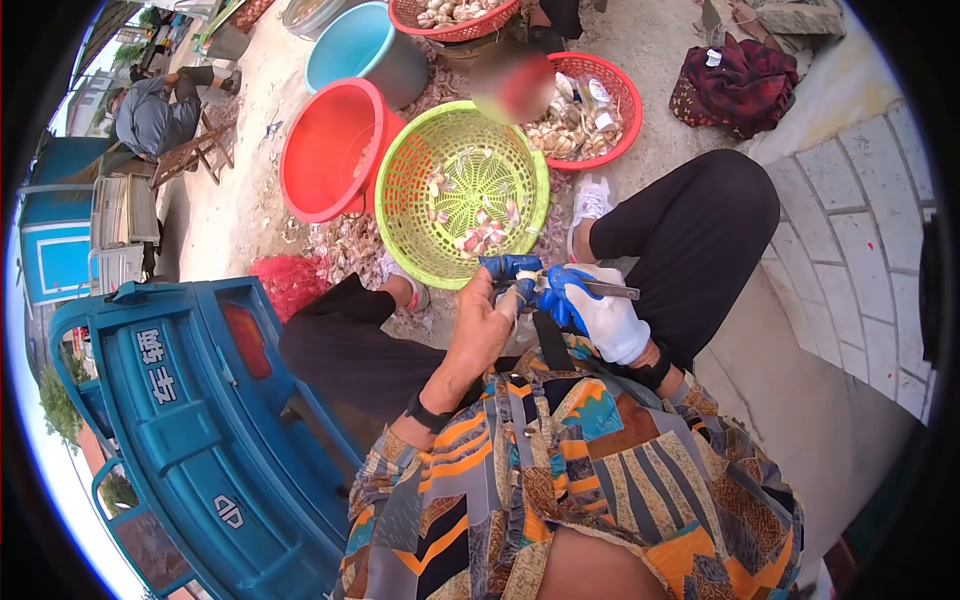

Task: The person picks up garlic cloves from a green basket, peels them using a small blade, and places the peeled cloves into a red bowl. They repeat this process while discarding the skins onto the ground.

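In the middle of the head view, my left hand (pixel 485 315), its fingertips covered in blue, is closed on a small pale garlic piece (pixel 528 279). Close against it, my right hand (pixel 605 318) wears a white glove with blue-coated fingers. It grips a flat metal knife (pixel 612 290) that sticks out to the right; the end by the garlic is mostly hidden by fingers. Just beyond both hands stands a yellow-green plastic basket (pixel 402 180) with reddish and white garlic cloves (pixel 483 236) scattered on its bottom.
A red tub (pixel 300 165) and blue bucket (pixel 335 50) stand left of the basket. A red basket (pixel 630 100) holds garlic bulbs (pixel 580 125). Peelings litter the ground. A blue vehicle (pixel 190 430) is at left, a block wall (pixel 850 200) at right. Another person (pixel 160 115) sits far left.
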The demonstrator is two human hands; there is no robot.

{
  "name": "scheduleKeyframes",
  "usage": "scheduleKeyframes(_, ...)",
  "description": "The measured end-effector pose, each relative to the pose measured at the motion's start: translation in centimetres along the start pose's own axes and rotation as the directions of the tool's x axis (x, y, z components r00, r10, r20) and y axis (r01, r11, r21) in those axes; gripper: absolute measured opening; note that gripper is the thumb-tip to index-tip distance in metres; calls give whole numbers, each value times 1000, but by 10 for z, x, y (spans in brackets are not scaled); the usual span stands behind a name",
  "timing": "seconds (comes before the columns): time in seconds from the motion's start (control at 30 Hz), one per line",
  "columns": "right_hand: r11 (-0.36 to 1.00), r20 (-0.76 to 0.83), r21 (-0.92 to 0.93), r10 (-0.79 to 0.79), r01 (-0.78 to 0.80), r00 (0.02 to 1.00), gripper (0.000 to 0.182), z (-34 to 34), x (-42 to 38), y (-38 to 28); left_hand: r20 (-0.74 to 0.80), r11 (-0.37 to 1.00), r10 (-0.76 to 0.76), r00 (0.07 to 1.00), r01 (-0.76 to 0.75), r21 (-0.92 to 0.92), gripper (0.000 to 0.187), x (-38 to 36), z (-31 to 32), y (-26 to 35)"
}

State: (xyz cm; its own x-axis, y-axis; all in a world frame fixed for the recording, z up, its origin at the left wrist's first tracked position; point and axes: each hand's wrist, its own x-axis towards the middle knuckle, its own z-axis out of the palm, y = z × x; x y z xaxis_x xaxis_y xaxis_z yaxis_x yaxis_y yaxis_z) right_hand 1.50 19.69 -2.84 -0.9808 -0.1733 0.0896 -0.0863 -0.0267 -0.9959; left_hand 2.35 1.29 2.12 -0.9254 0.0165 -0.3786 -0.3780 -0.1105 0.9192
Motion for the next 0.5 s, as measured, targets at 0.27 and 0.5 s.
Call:
scheduleKeyframes(0.27,996,0,-86,30,-30,1000,24,-1,0,8,-15,993,70,997,-68,93,22,3,2,-3)
scheduleKeyframes(0.5,877,150,288,356,-385,922,22,-4,7,-26,102,708,312,945,-303,638,31,-3,-4,12)
